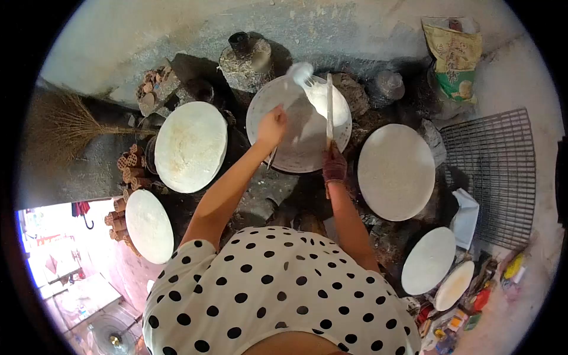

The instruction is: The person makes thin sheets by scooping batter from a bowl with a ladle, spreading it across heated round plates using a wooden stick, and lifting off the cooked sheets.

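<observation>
White dough (pixel 320 99) over one griddle (pixel 305 142) amid five discs (pixel 396 171), one stick (pixel 329 112) in right hand (pixel 334 165), grip of left hand (pixel 273 126) unclear

Straw broom (pixel 62 127) is seen at left; brown perforated cylinders (pixel 135 172) are stacked near it; yellow-green sack (pixel 455 62) is set by the wall (pixel 355 23); wire grid (pixel 494 171) is placed at right; umbrella (pixel 81 209), fan (pixel 106 334) are seen lower left.
</observation>
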`<state>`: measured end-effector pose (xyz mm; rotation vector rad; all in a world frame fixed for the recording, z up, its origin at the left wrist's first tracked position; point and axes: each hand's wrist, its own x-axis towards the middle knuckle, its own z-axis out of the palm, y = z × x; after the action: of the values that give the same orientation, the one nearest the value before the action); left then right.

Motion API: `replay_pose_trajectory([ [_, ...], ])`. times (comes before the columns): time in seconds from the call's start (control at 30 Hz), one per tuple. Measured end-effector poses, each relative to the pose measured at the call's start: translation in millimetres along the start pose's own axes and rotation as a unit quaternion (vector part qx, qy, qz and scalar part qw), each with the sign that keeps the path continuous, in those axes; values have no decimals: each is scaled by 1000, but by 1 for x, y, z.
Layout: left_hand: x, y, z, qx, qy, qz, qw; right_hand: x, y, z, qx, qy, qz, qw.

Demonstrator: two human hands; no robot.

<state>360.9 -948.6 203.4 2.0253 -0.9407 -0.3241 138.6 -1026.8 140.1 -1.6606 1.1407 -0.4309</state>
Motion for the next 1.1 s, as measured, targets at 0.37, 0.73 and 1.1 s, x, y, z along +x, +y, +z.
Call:
replay_pose_trajectory([
  [0.37, -128, 22, -163, -404, -71, -183, 893, -11, -32, 64, -38, 68, 139, 987],
  [0.73, -209, -46, -191, -499, -60, -282, 817, 34, 31, 76, -34, 119, -7, 992],
  [1.1, -223, -12, -179, -547, -34, -349, 760, 53, 64, -5, 191, 80, -12, 978],
])
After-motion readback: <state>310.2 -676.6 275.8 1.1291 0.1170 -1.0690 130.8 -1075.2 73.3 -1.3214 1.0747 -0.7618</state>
